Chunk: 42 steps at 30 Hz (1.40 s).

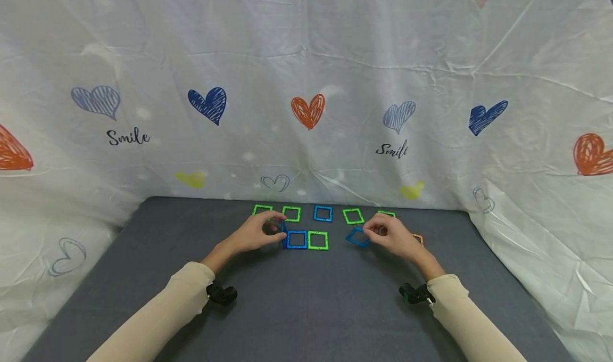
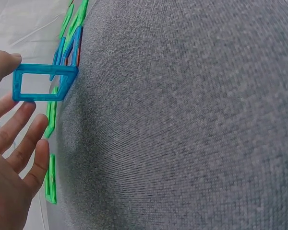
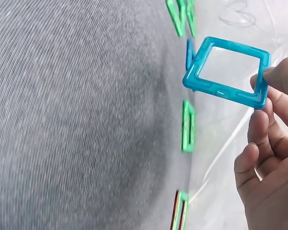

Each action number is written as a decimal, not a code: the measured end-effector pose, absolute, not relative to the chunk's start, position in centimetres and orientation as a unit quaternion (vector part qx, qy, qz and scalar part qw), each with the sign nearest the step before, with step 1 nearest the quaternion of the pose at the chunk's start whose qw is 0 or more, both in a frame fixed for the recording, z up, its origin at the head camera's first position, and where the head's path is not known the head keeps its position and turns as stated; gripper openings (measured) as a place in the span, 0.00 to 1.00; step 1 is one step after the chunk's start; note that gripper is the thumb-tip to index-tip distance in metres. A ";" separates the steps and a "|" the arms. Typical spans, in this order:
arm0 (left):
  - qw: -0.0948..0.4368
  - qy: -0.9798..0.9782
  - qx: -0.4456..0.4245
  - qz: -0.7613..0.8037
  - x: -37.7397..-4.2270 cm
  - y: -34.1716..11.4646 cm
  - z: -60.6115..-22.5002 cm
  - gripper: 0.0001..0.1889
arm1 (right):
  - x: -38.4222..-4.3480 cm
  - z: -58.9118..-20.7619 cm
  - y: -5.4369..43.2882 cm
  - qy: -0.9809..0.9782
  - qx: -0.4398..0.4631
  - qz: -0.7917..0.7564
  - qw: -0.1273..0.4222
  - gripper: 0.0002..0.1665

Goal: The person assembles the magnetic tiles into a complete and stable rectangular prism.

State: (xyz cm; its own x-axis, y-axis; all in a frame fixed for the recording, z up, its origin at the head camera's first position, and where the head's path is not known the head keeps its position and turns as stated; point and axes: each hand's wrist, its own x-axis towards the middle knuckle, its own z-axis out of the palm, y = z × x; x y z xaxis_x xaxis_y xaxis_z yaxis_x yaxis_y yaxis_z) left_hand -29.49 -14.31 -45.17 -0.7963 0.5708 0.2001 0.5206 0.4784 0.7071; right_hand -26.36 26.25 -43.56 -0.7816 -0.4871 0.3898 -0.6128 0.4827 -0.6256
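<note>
In my left hand (image 1: 256, 231) the thumb and fingers pinch a blue square magnetic tile (image 2: 43, 68), an open frame that stands on edge. Its lower edge is at the left side of a flat blue tile (image 1: 297, 247). A flat green tile (image 1: 318, 248) lies against that one on the right. My right hand (image 1: 392, 237) pinches another blue square magnetic tile (image 3: 225, 93) by one side, between thumb and fingers. That tile is tilted, to the right of the flat pair and apart from it.
Behind the hands runs a row of square tiles: a blue one (image 1: 323, 207) in the middle, green tiles (image 1: 353, 210) to either side. An orange tile (image 1: 419, 238) is partly hidden by my right hand. The grey table (image 1: 306, 309) ends at a white printed curtain (image 1: 306, 154).
</note>
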 end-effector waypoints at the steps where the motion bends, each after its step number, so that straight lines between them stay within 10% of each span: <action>1: 0.031 0.859 0.318 0.400 -29.5 -14.3 -45.2 0.27 | -26.3 -43.5 26.0 -0.858 0.320 0.394 0.080 0.05; 42: 0.023 0.854 0.318 0.411 -29.4 -14.4 -45.3 0.24 | -25.2 -41.9 20.3 -0.791 0.347 0.504 0.013 0.09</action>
